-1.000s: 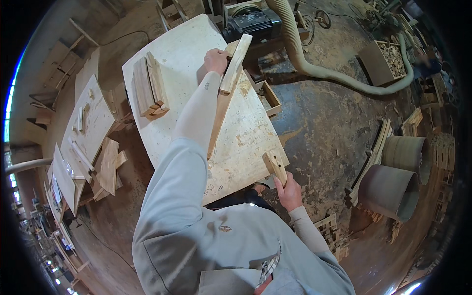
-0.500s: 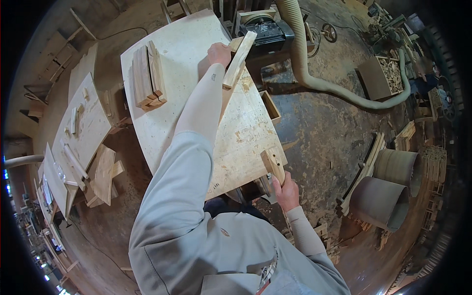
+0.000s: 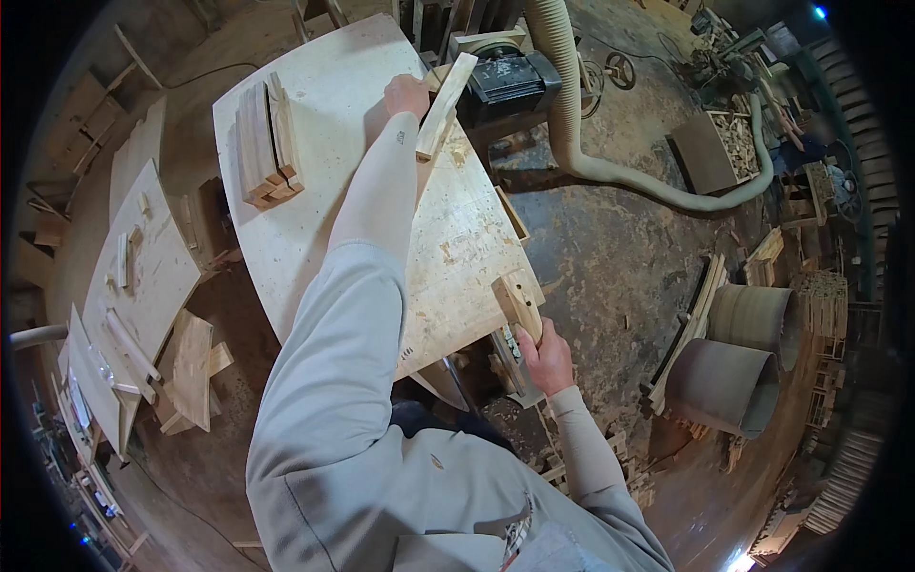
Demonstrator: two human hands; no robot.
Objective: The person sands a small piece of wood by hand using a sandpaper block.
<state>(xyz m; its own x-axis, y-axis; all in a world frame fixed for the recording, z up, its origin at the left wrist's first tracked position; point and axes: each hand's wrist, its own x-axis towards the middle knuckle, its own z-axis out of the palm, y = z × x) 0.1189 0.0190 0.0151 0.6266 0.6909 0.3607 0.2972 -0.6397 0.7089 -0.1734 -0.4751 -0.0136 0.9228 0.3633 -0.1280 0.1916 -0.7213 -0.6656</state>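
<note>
My left hand (image 3: 407,96) is at the far side of a pale wooden worktable (image 3: 467,253), closed beside a wooden bar (image 3: 447,107) that slants above the tabletop. Its fingers are mostly hidden, so what they grip does not show. Close to the table's near right corner, my right hand (image 3: 550,362) is wrapped around the lower end of a short wooden piece (image 3: 521,300) with dark round holes. The upper part of that piece lies over the tabletop's edge. To the left of my left arm sits a stack of wooden pieces (image 3: 268,143).
A black motor (image 3: 510,84) stands past the table's far edge, beside a thick ribbed hose (image 3: 610,174) that runs right. Two wide cylinders (image 3: 721,383) stand on the floor at right. Left of the table are boards (image 3: 143,253) with small offcuts, and a box of scraps (image 3: 743,143) is far right.
The whole view has shifted slightly, so the table and stack appear further left and higher. Both hands keep nearly the same places relative to the table.
</note>
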